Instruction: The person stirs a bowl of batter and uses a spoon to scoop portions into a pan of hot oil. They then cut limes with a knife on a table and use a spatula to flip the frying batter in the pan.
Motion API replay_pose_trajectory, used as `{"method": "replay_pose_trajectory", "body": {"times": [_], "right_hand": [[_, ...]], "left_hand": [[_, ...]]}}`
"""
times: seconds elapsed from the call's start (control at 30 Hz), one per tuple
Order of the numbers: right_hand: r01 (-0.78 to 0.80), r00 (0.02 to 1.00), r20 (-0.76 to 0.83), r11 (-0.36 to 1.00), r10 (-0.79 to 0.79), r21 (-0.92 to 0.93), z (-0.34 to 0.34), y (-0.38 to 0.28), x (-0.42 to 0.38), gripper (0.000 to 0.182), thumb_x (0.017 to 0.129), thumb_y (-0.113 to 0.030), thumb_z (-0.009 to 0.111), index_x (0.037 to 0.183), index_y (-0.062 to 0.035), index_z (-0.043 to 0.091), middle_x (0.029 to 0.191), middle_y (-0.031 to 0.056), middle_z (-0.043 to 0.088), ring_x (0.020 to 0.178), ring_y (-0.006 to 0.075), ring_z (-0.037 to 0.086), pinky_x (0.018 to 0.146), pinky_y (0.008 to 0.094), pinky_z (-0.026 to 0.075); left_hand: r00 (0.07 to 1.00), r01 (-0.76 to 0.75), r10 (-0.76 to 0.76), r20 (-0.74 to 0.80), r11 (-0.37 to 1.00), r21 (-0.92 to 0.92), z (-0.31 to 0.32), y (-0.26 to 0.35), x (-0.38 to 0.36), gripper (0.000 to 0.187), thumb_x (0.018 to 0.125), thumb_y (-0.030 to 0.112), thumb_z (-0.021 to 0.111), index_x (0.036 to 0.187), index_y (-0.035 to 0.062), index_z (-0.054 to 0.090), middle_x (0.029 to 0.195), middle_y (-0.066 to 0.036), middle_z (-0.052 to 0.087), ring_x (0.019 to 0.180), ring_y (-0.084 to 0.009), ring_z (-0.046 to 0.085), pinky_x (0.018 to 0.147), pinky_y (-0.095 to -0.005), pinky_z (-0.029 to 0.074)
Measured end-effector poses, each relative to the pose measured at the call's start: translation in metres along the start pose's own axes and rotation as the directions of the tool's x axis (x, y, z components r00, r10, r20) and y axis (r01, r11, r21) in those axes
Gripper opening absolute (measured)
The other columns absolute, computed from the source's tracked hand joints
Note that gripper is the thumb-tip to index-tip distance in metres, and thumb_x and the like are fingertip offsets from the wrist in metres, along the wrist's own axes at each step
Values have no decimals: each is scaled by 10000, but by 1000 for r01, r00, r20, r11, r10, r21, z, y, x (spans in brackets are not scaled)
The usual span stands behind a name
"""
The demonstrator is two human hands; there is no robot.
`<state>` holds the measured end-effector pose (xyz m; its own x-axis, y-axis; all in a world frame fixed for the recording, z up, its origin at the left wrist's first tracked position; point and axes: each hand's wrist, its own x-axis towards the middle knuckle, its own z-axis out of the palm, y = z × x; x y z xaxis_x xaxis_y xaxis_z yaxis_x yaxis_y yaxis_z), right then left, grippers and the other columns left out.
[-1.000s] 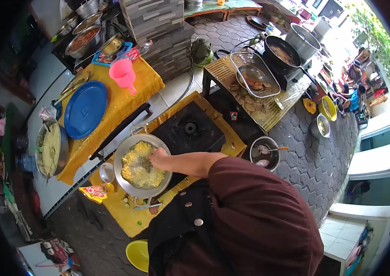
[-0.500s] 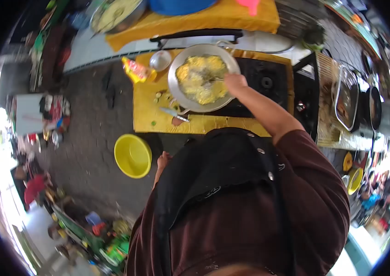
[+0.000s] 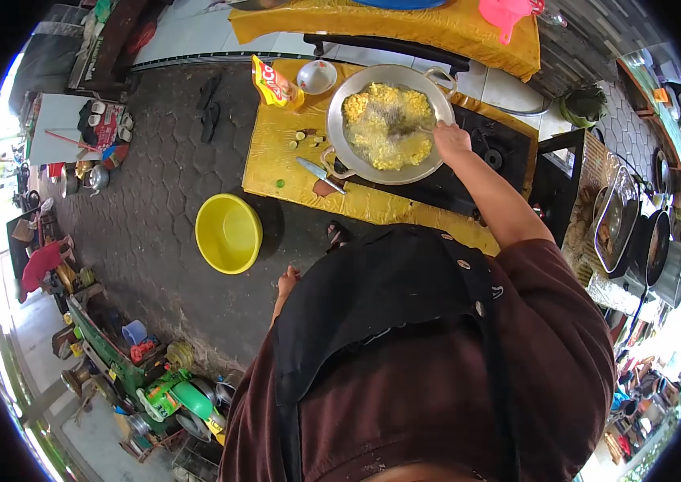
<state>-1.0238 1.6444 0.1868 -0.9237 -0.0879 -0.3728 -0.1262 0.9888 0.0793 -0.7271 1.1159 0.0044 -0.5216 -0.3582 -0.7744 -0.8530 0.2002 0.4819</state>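
My right hand (image 3: 451, 140) grips the thin handle of a metal frying utensil (image 3: 421, 129) over the right side of a wide metal wok (image 3: 340, 149). The utensil's head is lost in the bubbling oil. Several yellow battered pieces (image 3: 415, 103) fry around the edge of the oil. The wok stands on a black stove (image 3: 489, 157) set on a yellow-covered table (image 3: 272, 153). Down at my left side hangs my left hand (image 3: 288, 281), loosely curled with nothing visible in it, closest to a yellow basin (image 3: 206, 245) on the floor.
Left of the wok are a pouch (image 3: 276, 86), a small bowl (image 3: 316, 77), a knife (image 3: 320, 174) and small green slices (image 3: 300, 138). A rack with a glass dish (image 3: 618, 218) and dark pans (image 3: 657, 249) stands to the right. A person in red (image 3: 42, 263) is far left.
The view has shifted, so the table and wok sit further right and higher. My right hand stays at the wok's right side with the utensil; my left hand hangs as before.
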Motion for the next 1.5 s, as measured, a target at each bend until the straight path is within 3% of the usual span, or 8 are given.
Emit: {"method": "replay_pose_trajectory", "body": {"times": [0.2,0.53,0.6,0.83,0.93,1.0,1.1,1.5], "right_hand": [[-80,994,-70,990,88,113,-13,1,-10,228,763,-52,489,972,-58,581,1049,77,511,936,271,553,714,364,507],[-106,992,84,973,90,206,-7,-12,-19,231,790,-45,450,986,-59,570,1081,87,505,969,276,552,766,374,485],[-102,994,-4,961,106,257,-17,-11,-29,234,793,-52,439,989,-62,566,1080,91,507,967,267,554,767,372,481],[-254,967,73,941,244,224,5,-2,-4,275,789,-53,475,1049,-79,563,1140,96,489,991,267,540,788,360,483],[-184,980,109,963,165,198,7,-4,-14,285,778,-49,461,1047,-80,551,1089,82,509,964,258,558,785,363,475],[-89,996,14,952,89,291,10,-2,-21,288,777,-58,466,1051,-90,548,1085,84,511,968,255,557,790,365,473],[-130,991,13,964,131,231,4,2,-18,294,766,-59,483,1051,-94,546,1085,88,511,967,269,559,780,373,478],[-265,964,81,949,255,172,4,33,-12,270,790,-90,443,1001,13,577,1077,173,544,939,325,579,756,401,485]], "left_hand": [[992,85,-62,106,972,-220,0,20,-1,431,879,400,411,944,-9,529,710,-117,596,629,-196,583,576,-304,471],[990,51,-31,140,988,-146,2,33,-1,455,884,412,390,951,-18,526,711,-122,603,616,-197,588,573,-300,479],[993,62,-27,113,947,-315,5,28,0,473,885,411,384,964,-35,521,737,-137,602,642,-209,591,586,-311,482],[985,125,-89,150,958,-257,8,31,0,454,886,377,410,994,-54,501,786,-158,592,684,-238,593,609,-332,488],[989,80,-46,140,967,-243,11,42,-8,458,886,386,405,992,-50,496,774,-153,591,663,-233,593,602,-326,485],[999,-22,11,-38,949,-314,16,57,-30,452,886,401,398,988,-27,499,770,-141,593,635,-222,586,589,-317,480],[993,0,45,108,923,-385,10,42,-15,430,886,403,399,983,-3,501,761,-130,592,620,-210,576,579,-310,475],[989,123,-92,119,950,-286,16,26,-12,413,895,375,385,953,-17,501,738,-137,585,637,-231,582,602,-326,488]]}}
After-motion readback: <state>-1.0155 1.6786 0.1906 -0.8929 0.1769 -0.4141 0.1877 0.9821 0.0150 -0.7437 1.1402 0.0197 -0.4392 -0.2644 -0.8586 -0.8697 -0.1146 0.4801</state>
